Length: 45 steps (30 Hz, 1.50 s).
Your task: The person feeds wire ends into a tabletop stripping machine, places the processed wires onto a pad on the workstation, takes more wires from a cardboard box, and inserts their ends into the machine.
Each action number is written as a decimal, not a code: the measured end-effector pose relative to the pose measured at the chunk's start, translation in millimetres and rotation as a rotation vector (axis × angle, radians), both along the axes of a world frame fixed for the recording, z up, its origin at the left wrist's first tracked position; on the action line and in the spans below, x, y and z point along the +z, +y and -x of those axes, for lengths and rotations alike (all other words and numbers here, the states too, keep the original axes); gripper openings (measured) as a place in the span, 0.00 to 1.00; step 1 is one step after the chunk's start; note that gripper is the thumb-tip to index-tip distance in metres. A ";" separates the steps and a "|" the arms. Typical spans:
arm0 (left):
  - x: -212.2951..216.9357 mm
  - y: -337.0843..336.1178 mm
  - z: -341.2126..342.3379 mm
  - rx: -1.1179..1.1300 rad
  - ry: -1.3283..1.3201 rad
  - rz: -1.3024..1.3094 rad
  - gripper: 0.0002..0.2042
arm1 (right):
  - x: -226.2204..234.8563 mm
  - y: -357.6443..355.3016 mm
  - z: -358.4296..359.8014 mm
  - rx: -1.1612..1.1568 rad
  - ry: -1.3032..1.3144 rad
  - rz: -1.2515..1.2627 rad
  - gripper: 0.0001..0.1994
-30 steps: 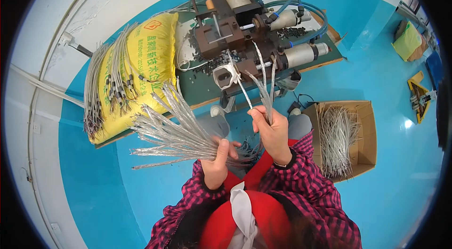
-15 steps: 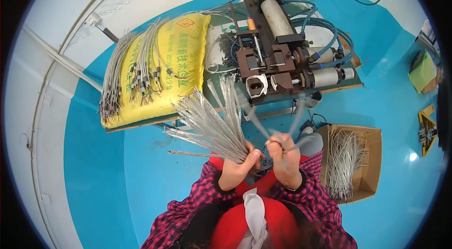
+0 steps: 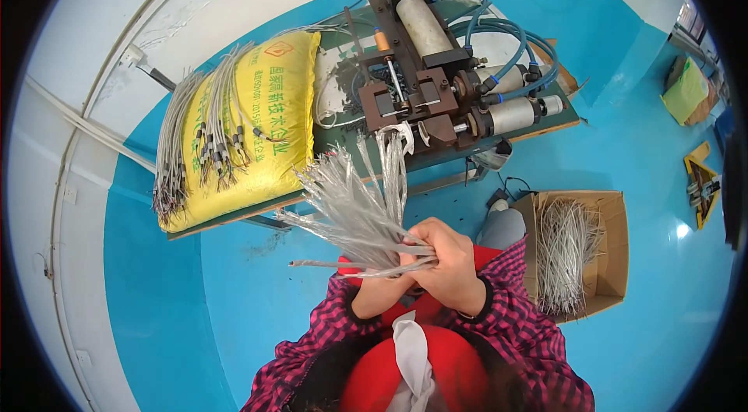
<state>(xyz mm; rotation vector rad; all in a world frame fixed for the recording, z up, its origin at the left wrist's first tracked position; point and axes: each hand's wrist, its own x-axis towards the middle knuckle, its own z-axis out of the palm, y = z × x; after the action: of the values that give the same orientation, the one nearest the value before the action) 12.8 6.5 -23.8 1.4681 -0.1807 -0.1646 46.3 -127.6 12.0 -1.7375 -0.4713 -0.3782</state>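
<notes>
Both hands on a fan of grey wires

Above the lap, the right hand point(image 3: 452, 260) and left hand point(image 3: 379, 291) meet, fingers curled tight around the lower ends of a bundle of grey wires point(image 3: 354, 206) that fans up and left toward the workbench point(image 3: 561, 117). Beyond it sits a pneumatic machine point(image 3: 425, 89). More finished wires lie across a yellow sack point(image 3: 269, 128); a cardboard box point(image 3: 604, 252) of wires stands on the blue floor at right
</notes>
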 end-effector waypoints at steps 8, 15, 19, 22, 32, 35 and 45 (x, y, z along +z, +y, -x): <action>19.6 -12.9 -1.0 0.122 0.051 0.025 0.08 | -7.8 -1.3 3.6 -0.086 0.110 -0.037 0.10; 11.1 -10.8 -2.1 0.282 0.056 0.223 0.07 | 3.5 -1.3 -0.3 0.138 0.535 -0.617 0.05; 15.1 -13.5 -5.8 0.310 0.031 0.262 0.06 | -10.3 -6.3 -1.6 0.044 0.474 -0.566 0.06; 15.4 -9.9 -9.9 0.406 -0.051 0.256 0.06 | -8.8 -13.7 -3.5 -0.081 0.490 -0.685 0.07; 12.4 -7.1 -6.1 0.363 -0.006 0.319 0.04 | -12.3 -10.4 -17.5 -0.088 0.479 -0.545 0.07; 12.8 -7.1 -6.4 0.334 -0.017 0.304 0.05 | -9.2 -8.6 -19.0 -0.088 0.491 -0.501 0.07; 11.9 -8.0 -6.9 0.314 -0.014 0.310 0.04 | -15.0 -2.0 -27.6 -0.054 0.466 -0.511 0.06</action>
<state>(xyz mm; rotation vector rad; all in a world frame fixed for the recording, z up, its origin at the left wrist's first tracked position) 19.7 -1.5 -11.9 1.1710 0.0150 0.1243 73.9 -129.6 -3.0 -1.2818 0.0159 -0.1054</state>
